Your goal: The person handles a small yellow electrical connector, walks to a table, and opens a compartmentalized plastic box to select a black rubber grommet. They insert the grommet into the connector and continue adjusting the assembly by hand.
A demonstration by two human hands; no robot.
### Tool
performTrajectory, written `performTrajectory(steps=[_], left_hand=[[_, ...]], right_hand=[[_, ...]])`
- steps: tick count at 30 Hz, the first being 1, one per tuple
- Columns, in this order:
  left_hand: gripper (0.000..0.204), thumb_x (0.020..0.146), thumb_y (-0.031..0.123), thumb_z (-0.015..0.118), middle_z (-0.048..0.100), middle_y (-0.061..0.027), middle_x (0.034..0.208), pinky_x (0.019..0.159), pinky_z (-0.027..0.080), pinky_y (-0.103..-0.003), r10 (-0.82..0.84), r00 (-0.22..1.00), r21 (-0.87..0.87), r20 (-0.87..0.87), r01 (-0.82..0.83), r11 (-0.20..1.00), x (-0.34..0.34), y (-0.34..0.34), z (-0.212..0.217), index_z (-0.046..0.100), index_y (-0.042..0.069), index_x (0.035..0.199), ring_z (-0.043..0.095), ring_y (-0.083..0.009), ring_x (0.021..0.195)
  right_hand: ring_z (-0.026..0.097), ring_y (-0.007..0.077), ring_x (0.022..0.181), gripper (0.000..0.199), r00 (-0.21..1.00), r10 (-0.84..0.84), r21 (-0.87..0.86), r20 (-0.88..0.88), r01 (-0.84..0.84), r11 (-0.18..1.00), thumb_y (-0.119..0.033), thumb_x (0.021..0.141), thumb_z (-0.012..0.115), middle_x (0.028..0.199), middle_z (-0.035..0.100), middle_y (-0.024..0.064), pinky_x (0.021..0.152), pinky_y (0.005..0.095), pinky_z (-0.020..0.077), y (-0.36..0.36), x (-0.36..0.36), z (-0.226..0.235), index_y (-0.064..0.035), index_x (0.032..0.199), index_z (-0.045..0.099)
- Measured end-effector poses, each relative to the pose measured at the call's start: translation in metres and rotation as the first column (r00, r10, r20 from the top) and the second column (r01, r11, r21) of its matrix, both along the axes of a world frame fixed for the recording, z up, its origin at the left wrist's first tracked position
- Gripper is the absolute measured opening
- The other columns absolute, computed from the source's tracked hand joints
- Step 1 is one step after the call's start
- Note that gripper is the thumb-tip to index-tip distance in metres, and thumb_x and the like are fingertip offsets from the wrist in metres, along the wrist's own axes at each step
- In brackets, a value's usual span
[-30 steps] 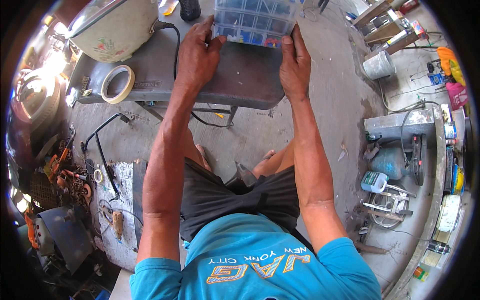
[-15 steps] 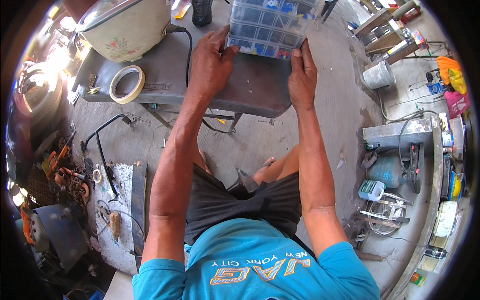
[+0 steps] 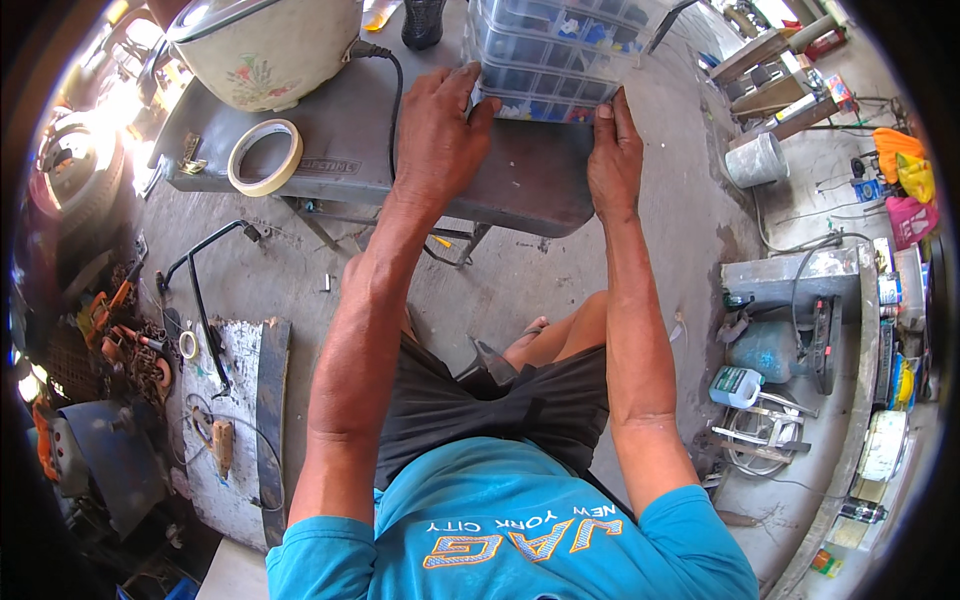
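A stack of clear plastic compartment boxes (image 3: 565,50) stands on the dark table (image 3: 535,180) ahead of me, its top cut off by the view. Small blue, white, yellow and red pieces show through the walls. My left hand (image 3: 442,140) grips the stack's near left corner, thumb toward the front and fingers partly hidden along the side. At the near right corner, my right hand (image 3: 614,160) presses the lowest box with its thumb in front and its fingers along the side. Both hands are closed on the stack.
Left on the table are a masking tape roll (image 3: 262,187), a cream floral appliance (image 3: 295,55) with a black cord (image 3: 396,100), and a black shoe-like object (image 3: 423,25). Tools and chains lie at lower left; a grey bucket (image 3: 757,162) and a jug (image 3: 735,387) stand right.
The view has turned slightly, so the table, stack and hands sit a little farther right in the picture. Both hands stay on the stack.
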State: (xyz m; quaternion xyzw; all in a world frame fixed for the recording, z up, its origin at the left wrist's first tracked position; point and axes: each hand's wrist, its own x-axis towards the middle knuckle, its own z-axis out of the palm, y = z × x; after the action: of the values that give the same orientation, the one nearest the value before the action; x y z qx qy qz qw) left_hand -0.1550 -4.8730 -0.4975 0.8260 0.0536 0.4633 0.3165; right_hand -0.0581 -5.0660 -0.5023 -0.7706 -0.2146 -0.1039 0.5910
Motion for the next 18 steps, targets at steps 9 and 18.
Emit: performTrajectory(steps=[9, 18], left_hand=[[0.042, 0.086, 0.016, 0.076, 0.058, -0.0127, 0.082, 0.072, 0.046, -0.042, -0.001, 0.999, -0.028, -0.036, 0.0, 1.0, -0.002, -0.001, 0.005, 0.07, 0.0, 0.124, 0.056, -0.0285, 0.079], [0.04, 0.086, 0.014, 0.075, 0.06, -0.0136, 0.087, 0.074, 0.047, -0.041, 0.027, 0.997, -0.039, -0.073, -0.03, 0.999, -0.005, -0.002, 0.006, 0.069, -0.002, 0.123, 0.058, -0.0277, 0.08]], right_hand=[[0.05, 0.0258, 0.142, 0.053, 0.998, -0.028, -0.014, -0.048, 0.027, 1.0, -0.028, 0.11, 0.05, 0.153, 0.053, 0.019, 0.117, 0.0323, 0.0374, 0.002, -0.005, 0.007, -0.0016, 0.156, 0.042], [0.05, 0.0249, 0.141, 0.055, 0.999, -0.032, -0.041, -0.03, 0.031, 0.999, -0.027, 0.108, 0.057, 0.152, 0.054, 0.0187, 0.117, 0.0324, 0.0355, 0.002, -0.012, 0.012, 0.0026, 0.152, 0.045]])
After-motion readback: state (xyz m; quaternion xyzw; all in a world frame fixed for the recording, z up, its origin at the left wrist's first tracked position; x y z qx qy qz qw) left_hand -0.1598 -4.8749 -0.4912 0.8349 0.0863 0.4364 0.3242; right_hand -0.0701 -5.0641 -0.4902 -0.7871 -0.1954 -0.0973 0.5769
